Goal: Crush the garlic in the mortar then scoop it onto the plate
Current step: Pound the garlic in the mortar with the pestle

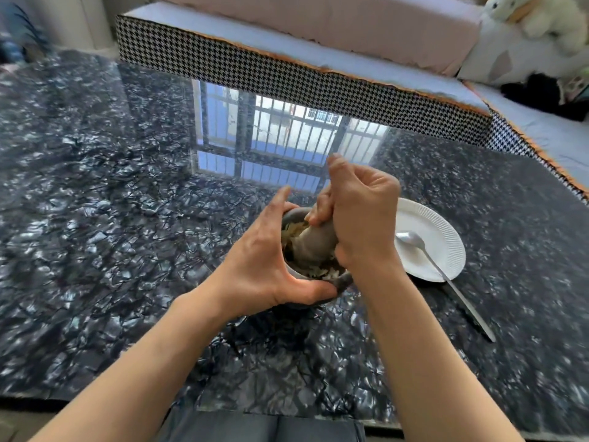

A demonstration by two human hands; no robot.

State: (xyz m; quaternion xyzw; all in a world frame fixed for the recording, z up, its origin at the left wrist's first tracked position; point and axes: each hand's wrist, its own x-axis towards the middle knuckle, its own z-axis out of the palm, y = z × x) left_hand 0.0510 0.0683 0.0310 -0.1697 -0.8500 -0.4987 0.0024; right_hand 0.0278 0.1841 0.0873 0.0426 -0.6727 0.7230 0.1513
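Dark marbled worktop [127, 186] carries a white plate [436, 231] just right of the mortar [342, 282]. The left hand [264, 266] grips the mortar wall; the right hand [360, 215] clasps the upright pestle [314, 247]. A spoon [411, 240] lies across the plate, nearer the right hand. Garlic [322, 271] sits in the mortar, partly hidden.

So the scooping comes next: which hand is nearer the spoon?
Right. The right hand grips the pestle just left of the spoon; the left hand holds the mortar's far side.
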